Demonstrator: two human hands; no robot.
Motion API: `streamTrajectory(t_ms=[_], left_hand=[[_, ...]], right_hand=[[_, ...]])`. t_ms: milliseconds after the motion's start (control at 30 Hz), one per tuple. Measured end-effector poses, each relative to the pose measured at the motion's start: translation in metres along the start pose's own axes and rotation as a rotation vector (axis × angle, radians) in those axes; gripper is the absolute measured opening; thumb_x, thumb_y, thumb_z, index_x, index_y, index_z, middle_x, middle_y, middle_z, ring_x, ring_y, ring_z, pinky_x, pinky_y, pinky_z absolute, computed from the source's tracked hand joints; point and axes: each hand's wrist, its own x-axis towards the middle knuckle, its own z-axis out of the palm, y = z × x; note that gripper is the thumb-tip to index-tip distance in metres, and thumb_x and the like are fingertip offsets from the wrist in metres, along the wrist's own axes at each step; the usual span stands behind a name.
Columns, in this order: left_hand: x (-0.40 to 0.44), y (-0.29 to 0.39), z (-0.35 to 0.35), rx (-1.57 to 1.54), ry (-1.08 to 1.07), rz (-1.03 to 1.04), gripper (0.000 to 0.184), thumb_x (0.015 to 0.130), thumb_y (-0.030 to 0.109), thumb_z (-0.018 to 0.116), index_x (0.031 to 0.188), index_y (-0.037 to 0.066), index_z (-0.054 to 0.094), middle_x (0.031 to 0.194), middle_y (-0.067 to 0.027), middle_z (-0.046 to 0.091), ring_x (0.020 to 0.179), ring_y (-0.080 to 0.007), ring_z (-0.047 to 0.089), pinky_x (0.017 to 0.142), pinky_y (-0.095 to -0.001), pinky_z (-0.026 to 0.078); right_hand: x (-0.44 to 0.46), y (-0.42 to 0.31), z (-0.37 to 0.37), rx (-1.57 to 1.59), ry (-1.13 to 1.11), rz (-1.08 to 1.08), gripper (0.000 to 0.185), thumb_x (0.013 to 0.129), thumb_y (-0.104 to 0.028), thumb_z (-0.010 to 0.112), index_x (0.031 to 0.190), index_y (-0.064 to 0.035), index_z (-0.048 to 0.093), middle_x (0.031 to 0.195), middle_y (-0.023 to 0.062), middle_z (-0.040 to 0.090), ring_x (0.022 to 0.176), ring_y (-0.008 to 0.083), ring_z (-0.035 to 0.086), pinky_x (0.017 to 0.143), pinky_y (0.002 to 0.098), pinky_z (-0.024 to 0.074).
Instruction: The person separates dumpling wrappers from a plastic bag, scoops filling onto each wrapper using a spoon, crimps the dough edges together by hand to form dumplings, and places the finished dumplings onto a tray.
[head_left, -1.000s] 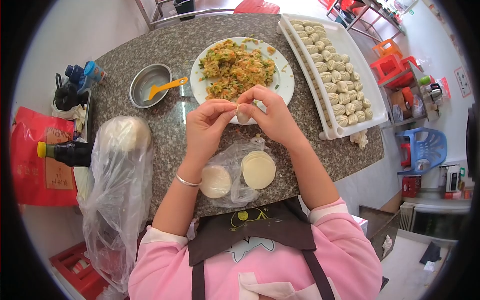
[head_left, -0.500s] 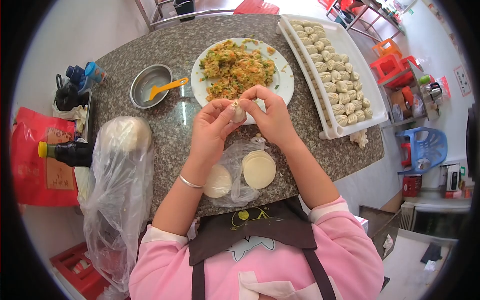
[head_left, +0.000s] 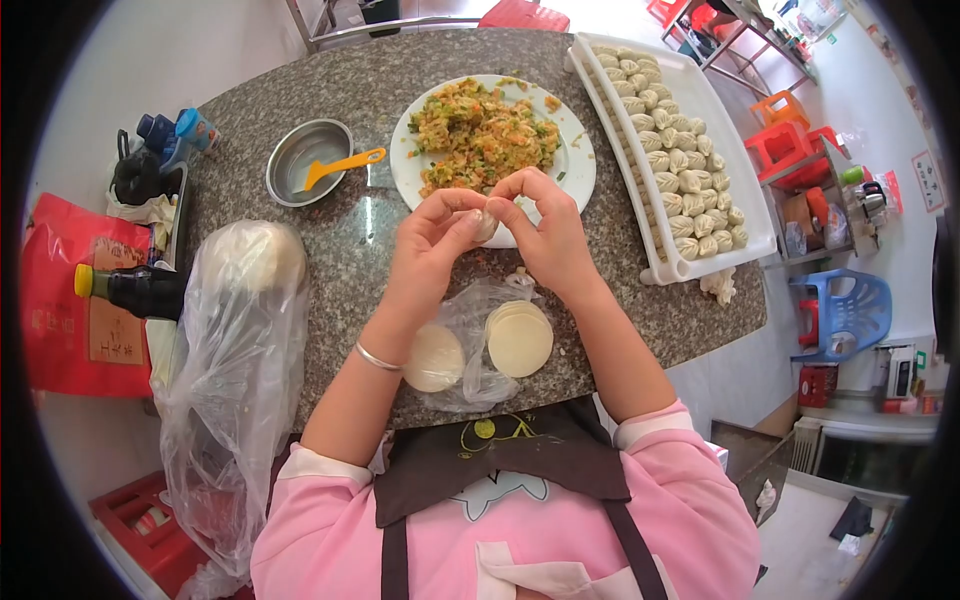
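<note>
Between my two hands is a small filled dumpling point(head_left: 486, 226), held just in front of the plate of filling. My left hand point(head_left: 436, 242) is closed around its left side, with thumb and fingers pressed to the dough. Thumb and forefinger of my right hand point(head_left: 547, 236) pinch its upper edge. Much of the dumpling is hidden by the fingers. Beyond my hands, a white plate point(head_left: 578, 172) carries a heap of chopped vegetable filling point(head_left: 480, 135). Nearer to me lie a stack of round dough wrappers point(head_left: 520, 340) and another wrapper pile point(head_left: 433, 358) on clear plastic.
At the right, a white tray point(head_left: 735, 165) holds rows of pleated dumplings point(head_left: 690, 180). On the left are a metal bowl point(head_left: 283, 185) with an orange-handled spatula point(head_left: 345, 167), bagged dough point(head_left: 250, 265) and a dark bottle point(head_left: 150, 291). A blue chair point(head_left: 845, 315) stands beyond the table.
My fingers have shifted on the dumpling, which shows less between them now. The view has moved slightly; the other things lie as before.
</note>
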Motion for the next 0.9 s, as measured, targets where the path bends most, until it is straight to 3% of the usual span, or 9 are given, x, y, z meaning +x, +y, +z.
streamTrajectory(t_ms=[100, 167, 267, 300, 433, 500, 667, 733, 900], left_hand=[[0.0, 0.008, 0.0, -0.17, -0.006, -0.146, 0.023, 0.095, 0.015, 0.051, 0.113, 0.001, 0.055, 0.102, -0.0091, 0.063, 0.093, -0.0159, 0.063, 0.084, -0.028, 0.052], [0.001, 0.007, -0.001, -0.265, -0.048, -0.183, 0.025, 0.096, 0.016, 0.05, 0.115, 0.001, 0.053, 0.104, -0.0117, 0.063, 0.094, -0.019, 0.064, 0.083, -0.029, 0.054], [0.002, 0.006, -0.007, -0.406, -0.133, -0.254, 0.03, 0.096, 0.018, 0.049, 0.12, -0.001, 0.05, 0.109, -0.0167, 0.062, 0.094, -0.0234, 0.066, 0.082, -0.029, 0.056], [0.001, 0.007, -0.008, -0.452, -0.179, -0.286, 0.033, 0.097, 0.019, 0.048, 0.122, -0.002, 0.049, 0.11, -0.0189, 0.061, 0.093, -0.0246, 0.066, 0.08, -0.0279, 0.057], [0.001, 0.01, -0.008, -0.495, -0.192, -0.322, 0.035, 0.098, 0.021, 0.046, 0.123, -0.003, 0.047, 0.108, -0.0195, 0.062, 0.09, -0.0237, 0.067, 0.077, -0.0252, 0.058], [0.001, 0.01, -0.009, -0.472, -0.142, -0.299, 0.035, 0.098, 0.021, 0.046, 0.123, -0.003, 0.048, 0.109, -0.0182, 0.062, 0.093, -0.022, 0.066, 0.079, -0.0255, 0.057], [0.003, 0.009, -0.012, -0.431, -0.029, -0.255, 0.034, 0.098, 0.021, 0.046, 0.121, -0.003, 0.05, 0.111, -0.0163, 0.062, 0.097, -0.0204, 0.064, 0.082, -0.0255, 0.056], [0.004, 0.008, -0.013, -0.437, -0.019, -0.256, 0.033, 0.098, 0.021, 0.046, 0.121, -0.003, 0.051, 0.112, -0.0158, 0.062, 0.099, -0.0202, 0.064, 0.082, -0.0256, 0.056], [0.003, 0.004, -0.012, -0.409, -0.047, -0.243, 0.035, 0.098, 0.021, 0.045, 0.123, -0.003, 0.05, 0.114, -0.0166, 0.061, 0.1, -0.0215, 0.064, 0.083, -0.0262, 0.055]], right_hand=[[0.001, 0.002, -0.005, -0.067, -0.018, -0.019, 0.01, 0.083, -0.009, 0.063, 0.083, 0.001, 0.059, 0.079, 0.0098, 0.061, 0.077, 0.0225, 0.059, 0.072, 0.0342, 0.045], [0.002, 0.003, -0.011, 0.261, 0.003, 0.21, 0.01, 0.085, -0.009, 0.063, 0.086, 0.0013, 0.062, 0.082, 0.006, 0.064, 0.08, 0.0143, 0.059, 0.075, 0.0298, 0.0458], [0.006, 0.009, -0.019, 0.438, -0.073, 0.236, 0.013, 0.086, -0.009, 0.063, 0.093, 0.0016, 0.065, 0.086, 0.0035, 0.066, 0.084, 0.0098, 0.058, 0.078, 0.0263, 0.0456], [0.008, 0.014, -0.023, 0.395, -0.17, 0.18, 0.016, 0.085, -0.009, 0.063, 0.097, 0.0008, 0.067, 0.088, 0.0038, 0.067, 0.085, 0.0106, 0.059, 0.079, 0.0259, 0.0458], [0.006, 0.013, -0.025, 0.32, -0.171, 0.197, 0.018, 0.086, -0.011, 0.063, 0.099, 0.0006, 0.067, 0.088, 0.004, 0.067, 0.086, 0.0109, 0.059, 0.079, 0.0259, 0.0459], [0.003, -0.001, -0.023, 0.266, 0.024, 0.195, 0.015, 0.087, -0.009, 0.061, 0.098, 0.0006, 0.066, 0.084, 0.0048, 0.066, 0.085, 0.0114, 0.059, 0.078, 0.0267, 0.0464], [-0.051, -0.04, -0.031, 0.109, 0.028, 0.168, 0.016, 0.089, 0.001, 0.052, 0.098, -0.0006, 0.065, 0.084, 0.0073, 0.066, 0.085, 0.016, 0.062, 0.084, 0.0304, 0.0473], [-0.082, -0.037, -0.034, -0.129, -0.175, -0.004, 0.015, 0.085, 0.002, 0.056, 0.097, -0.0021, 0.065, 0.087, 0.0076, 0.066, 0.085, 0.0204, 0.064, 0.091, 0.0363, 0.0469], [-0.126, -0.017, -0.021, -0.153, -0.125, 0.027, 0.016, 0.08, 0.001, 0.064, 0.095, -0.0034, 0.065, 0.087, 0.0083, 0.065, 0.083, 0.0241, 0.064, 0.096, 0.0428, 0.0448]])
